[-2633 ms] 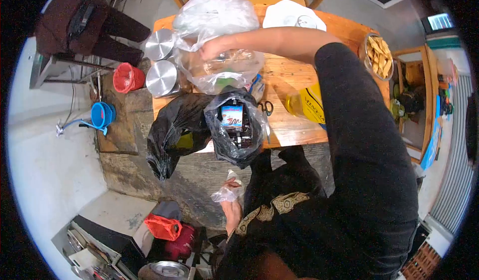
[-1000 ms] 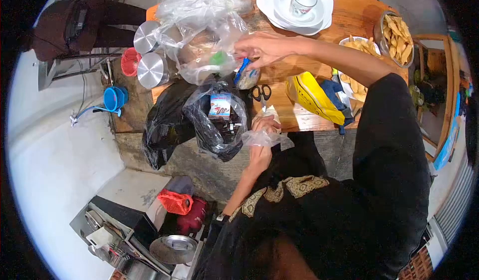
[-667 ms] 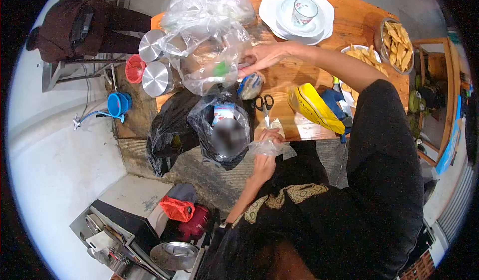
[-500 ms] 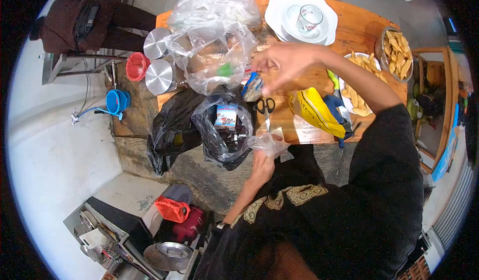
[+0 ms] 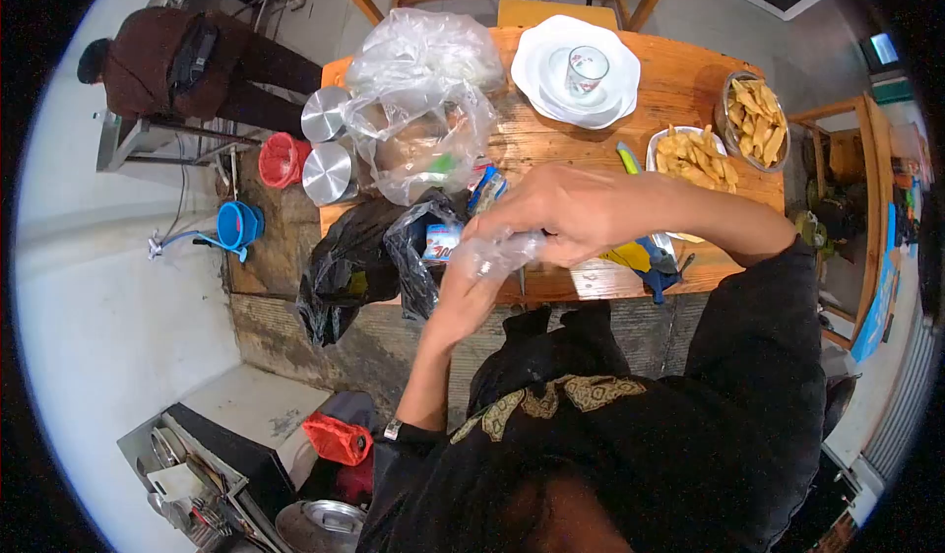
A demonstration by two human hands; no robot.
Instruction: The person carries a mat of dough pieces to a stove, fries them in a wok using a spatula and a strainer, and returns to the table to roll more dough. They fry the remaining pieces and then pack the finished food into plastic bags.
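My left hand [image 5: 467,295] is closed around a small clear plastic bag [image 5: 498,254] near the table's front edge. Bent over it from the right, my right hand [image 5: 583,210] has its fingers closed on the same bag; its fingertips are partly hidden. Just left of my hands are a black plastic bag [image 5: 340,262] and a blue-and-white box [image 5: 440,242] inside a second black bag. A small blue packet [image 5: 486,191] lies behind my hands. The yellow packet [image 5: 627,256] is partly covered by my right forearm. Only a bit of the scissors shows below my hands.
Large clear bags [image 5: 423,56] and metal-lidded containers [image 5: 328,173] stand at the table's left. White plates [image 5: 533,53] hold a glass [image 5: 587,68]. Yellow fried pieces fill a plate [image 5: 654,149] and a bowl [image 5: 724,120] on the right. Another person [image 5: 157,56] bends at far left.
My right hand has come down from above the scissors to the clear bag. My left hand has risen slightly and moved left with the bag. The camera view has shifted.
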